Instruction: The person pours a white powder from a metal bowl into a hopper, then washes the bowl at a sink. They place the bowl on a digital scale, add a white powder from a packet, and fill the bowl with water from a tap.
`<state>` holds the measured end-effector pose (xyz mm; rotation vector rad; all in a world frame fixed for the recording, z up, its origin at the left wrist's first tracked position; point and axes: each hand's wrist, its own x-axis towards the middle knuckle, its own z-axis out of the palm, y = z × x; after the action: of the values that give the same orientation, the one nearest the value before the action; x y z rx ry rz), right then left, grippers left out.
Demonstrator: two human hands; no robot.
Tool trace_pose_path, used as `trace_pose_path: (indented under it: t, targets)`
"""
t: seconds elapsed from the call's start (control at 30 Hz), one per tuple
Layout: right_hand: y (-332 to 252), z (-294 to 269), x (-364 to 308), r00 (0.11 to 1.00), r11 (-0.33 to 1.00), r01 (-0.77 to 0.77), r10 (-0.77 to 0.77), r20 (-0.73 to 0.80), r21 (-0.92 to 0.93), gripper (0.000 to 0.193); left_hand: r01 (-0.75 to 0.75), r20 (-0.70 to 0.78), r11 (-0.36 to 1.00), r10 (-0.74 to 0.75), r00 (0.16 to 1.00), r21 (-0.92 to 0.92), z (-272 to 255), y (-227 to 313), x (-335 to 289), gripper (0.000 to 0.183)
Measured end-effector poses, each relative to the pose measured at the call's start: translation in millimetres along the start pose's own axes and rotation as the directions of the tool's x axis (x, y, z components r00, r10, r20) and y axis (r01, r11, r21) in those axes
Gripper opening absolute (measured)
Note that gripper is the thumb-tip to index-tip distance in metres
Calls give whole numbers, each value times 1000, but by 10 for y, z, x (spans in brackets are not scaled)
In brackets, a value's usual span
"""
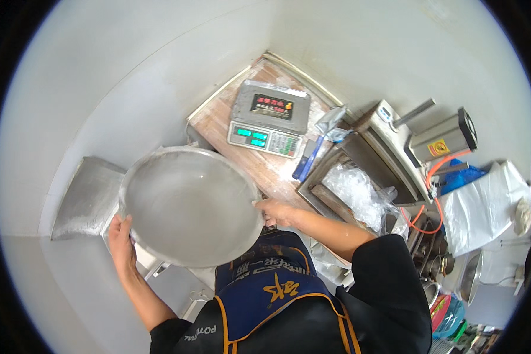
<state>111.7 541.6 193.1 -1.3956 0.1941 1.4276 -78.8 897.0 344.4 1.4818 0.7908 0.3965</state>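
Large round bowl [189, 203], dull grey metal, small bright spot inside. Left hand [123, 241] and right hand [275, 212] apart, gripping opposite rim sides; bowl held before blue apron [248, 315], beside table [213, 123].

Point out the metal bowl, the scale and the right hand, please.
Metal bowl [192, 206], head view: on its inside bottom.
Scale [269, 123], head view: on its flat platform.
Right hand [277, 213], head view: on its back.
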Motion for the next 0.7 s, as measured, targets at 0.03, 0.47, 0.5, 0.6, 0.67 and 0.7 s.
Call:
trace_pose_path:
  t: [0.03,0.47,0.5,0.6,0.67,0.7]
  targets:
    - [56,-192,-15,1000,996,6,-9,30,88,33,6,68,1000,-7,998,20,131,42,108,8]
    - [1142,6,-1757,800,725,512,-208,-563,460,36,-486,419,857,382,824,174,1825,-661,1164,35]
    - [1309,154,-1946,720,653,586,-147,-678,480,36,-566,532,784,375,759,254,2039,-762,1109,33]
    - [1957,526,-2540,514,504,729,46,-857,464,36,-786,744,522,367,558,332,2647,-1248,950,42]
    - [2228,792,-2813,405,390,809,171,-898,439,35,-889,833,371,373,409,270,3040,-1528,906,48]
    - [2370,910,-2938,373,347,830,238,-897,437,34,-928,872,298,364,328,224,3233,-1668,883,51]
